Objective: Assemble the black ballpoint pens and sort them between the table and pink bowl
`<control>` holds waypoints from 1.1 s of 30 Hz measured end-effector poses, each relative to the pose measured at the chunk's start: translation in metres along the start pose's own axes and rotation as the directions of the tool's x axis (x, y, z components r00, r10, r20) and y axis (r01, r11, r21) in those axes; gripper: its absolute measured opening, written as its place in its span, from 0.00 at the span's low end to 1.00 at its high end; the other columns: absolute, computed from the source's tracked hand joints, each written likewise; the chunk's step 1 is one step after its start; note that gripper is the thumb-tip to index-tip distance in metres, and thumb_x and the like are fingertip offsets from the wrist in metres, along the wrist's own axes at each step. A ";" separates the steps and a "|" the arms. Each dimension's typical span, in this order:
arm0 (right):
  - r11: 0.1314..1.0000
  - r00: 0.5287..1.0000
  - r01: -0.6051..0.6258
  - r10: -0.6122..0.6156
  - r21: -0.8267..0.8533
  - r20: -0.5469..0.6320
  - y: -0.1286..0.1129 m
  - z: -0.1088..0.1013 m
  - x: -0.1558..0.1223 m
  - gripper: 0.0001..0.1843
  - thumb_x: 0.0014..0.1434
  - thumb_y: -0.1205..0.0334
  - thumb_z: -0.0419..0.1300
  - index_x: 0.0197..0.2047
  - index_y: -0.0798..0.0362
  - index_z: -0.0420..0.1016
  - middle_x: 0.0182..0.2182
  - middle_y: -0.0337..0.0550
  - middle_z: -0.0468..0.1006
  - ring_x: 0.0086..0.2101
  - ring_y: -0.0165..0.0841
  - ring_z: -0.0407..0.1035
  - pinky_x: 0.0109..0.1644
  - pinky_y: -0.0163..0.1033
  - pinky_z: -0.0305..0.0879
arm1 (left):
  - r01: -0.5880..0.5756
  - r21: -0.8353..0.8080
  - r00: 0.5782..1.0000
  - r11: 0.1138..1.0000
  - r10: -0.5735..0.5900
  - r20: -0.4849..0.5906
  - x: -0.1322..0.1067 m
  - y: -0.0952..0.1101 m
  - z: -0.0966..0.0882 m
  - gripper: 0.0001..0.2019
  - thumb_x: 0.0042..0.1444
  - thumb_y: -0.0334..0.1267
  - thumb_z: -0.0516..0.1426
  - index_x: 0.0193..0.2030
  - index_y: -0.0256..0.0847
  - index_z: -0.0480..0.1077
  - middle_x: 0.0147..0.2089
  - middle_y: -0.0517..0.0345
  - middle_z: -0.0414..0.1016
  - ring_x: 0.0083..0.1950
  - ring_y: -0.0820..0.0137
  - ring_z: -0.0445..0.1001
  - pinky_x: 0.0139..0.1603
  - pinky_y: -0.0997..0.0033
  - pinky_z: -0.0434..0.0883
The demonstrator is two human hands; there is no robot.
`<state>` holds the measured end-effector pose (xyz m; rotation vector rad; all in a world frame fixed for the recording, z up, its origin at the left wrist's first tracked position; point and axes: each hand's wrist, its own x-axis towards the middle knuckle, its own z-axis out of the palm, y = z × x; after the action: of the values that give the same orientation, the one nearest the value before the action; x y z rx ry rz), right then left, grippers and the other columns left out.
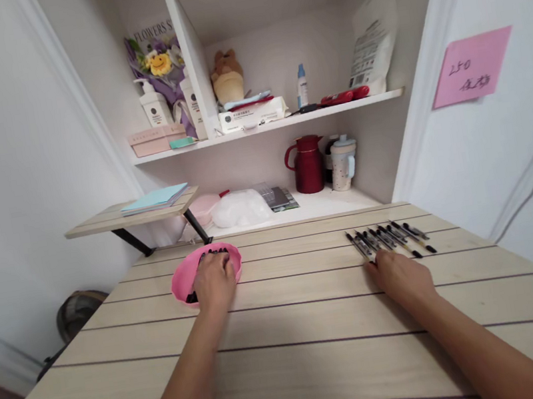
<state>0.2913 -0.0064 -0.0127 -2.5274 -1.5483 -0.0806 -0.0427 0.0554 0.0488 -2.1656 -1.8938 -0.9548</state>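
Note:
My left hand [214,280] reaches into a pink bowl [182,281] that holds several small dark pieces; its fingers curl down among them and what they grip is hidden. My right hand [400,276] rests on the wooden table [307,328] with its fingertips at the near ends of a row of several black pens [388,239] lying side by side. The right fingers are bent and partly hidden behind the back of the hand.
A small raised wooden stand [132,217] with a light blue booklet [155,198] sits at the back left. Behind the table, a shelf alcove holds a red jug [308,164], a speckled cup [343,162], a plastic bag [240,208] and bottles. A pink note [472,67] hangs on the right wall.

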 end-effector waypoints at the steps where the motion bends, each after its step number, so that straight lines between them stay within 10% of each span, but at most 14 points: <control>1: 1.000 1.000 -0.003 0.003 0.010 0.006 0.000 0.000 0.001 0.17 0.56 0.55 0.46 0.37 0.58 0.70 0.34 0.56 0.76 0.35 0.44 0.72 0.34 0.43 0.62 | -0.032 -0.124 0.999 0.992 0.034 0.017 -0.005 0.009 0.004 0.11 0.52 0.37 0.50 0.37 0.41 0.72 0.41 0.51 0.71 0.44 0.64 0.68 0.42 0.67 0.63; 4: 0.996 1.000 -0.025 0.024 0.085 0.006 -0.002 -0.003 0.001 0.16 0.55 0.57 0.47 0.34 0.57 0.71 0.34 0.57 0.76 0.34 0.43 0.71 0.33 0.42 0.60 | 0.081 -0.560 0.974 0.825 0.054 0.221 -0.026 0.040 0.018 0.08 0.50 0.35 0.52 0.35 0.39 0.71 0.37 0.54 0.72 0.39 0.69 0.69 0.41 0.70 0.64; 6: 0.977 1.000 -0.029 0.027 0.213 0.014 -0.009 -0.005 -0.003 0.15 0.54 0.56 0.48 0.30 0.56 0.72 0.31 0.54 0.77 0.32 0.41 0.71 0.31 0.39 0.59 | 0.370 -0.727 0.872 0.578 0.052 0.486 -0.041 0.063 0.028 0.09 0.49 0.39 0.54 0.35 0.37 0.70 0.33 0.53 0.73 0.34 0.70 0.70 0.35 0.71 0.65; 10: 0.792 0.993 0.011 -0.080 0.610 0.086 -0.041 -0.005 -0.027 0.17 0.51 0.53 0.50 0.20 0.54 0.68 0.19 0.44 0.73 0.23 0.33 0.67 0.25 0.34 0.55 | 0.773 -0.630 0.619 0.078 0.130 0.775 -0.056 0.101 0.045 0.16 0.48 0.45 0.57 0.40 0.36 0.65 0.34 0.50 0.72 0.32 0.71 0.71 0.34 0.69 0.66; 14: 0.579 0.937 0.114 -0.332 0.807 0.105 -0.069 -0.005 -0.051 0.15 0.50 0.53 0.52 0.19 0.54 0.65 0.16 0.39 0.71 0.20 0.27 0.61 0.22 0.32 0.51 | 0.798 -0.563 0.580 -0.215 0.017 0.814 -0.054 0.118 0.060 0.10 0.53 0.41 0.53 0.37 0.37 0.61 0.31 0.52 0.71 0.31 0.70 0.72 0.35 0.69 0.67; 17: 0.616 0.874 0.191 -0.461 0.764 0.153 -0.061 -0.013 -0.043 0.15 0.51 0.52 0.53 0.21 0.54 0.67 0.17 0.39 0.72 0.18 0.27 0.61 0.22 0.32 0.51 | 0.784 -0.564 0.575 -0.260 -0.041 0.817 -0.055 0.118 0.064 0.06 0.56 0.38 0.48 0.36 0.38 0.60 0.28 0.54 0.70 0.28 0.71 0.72 0.32 0.70 0.67; 22: 0.961 0.984 0.173 -0.162 0.216 -0.068 -0.012 -0.024 0.011 0.10 0.54 0.58 0.52 0.34 0.56 0.69 0.30 0.49 0.76 0.32 0.36 0.70 0.31 0.35 0.57 | 0.792 -0.560 0.573 -0.241 -0.019 0.819 -0.065 0.112 0.062 0.05 0.56 0.37 0.47 0.35 0.38 0.60 0.23 0.60 0.67 0.18 0.78 0.64 0.21 0.79 0.59; 33: 0.989 0.989 0.144 -0.145 -0.016 -0.033 -0.016 -0.002 0.043 0.13 0.55 0.74 0.47 0.39 0.63 0.70 0.38 0.62 0.74 0.37 0.41 0.72 0.37 0.40 0.62 | 0.768 -0.615 0.626 -0.180 0.008 0.779 -0.069 0.109 0.065 0.08 0.54 0.41 0.48 0.34 0.38 0.60 0.21 0.62 0.64 0.14 0.85 0.49 0.16 0.82 0.40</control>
<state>0.2970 0.0377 -0.0028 -2.4073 -1.7214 -0.1530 0.0813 0.0034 -0.0045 -2.3762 -2.8069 -3.1025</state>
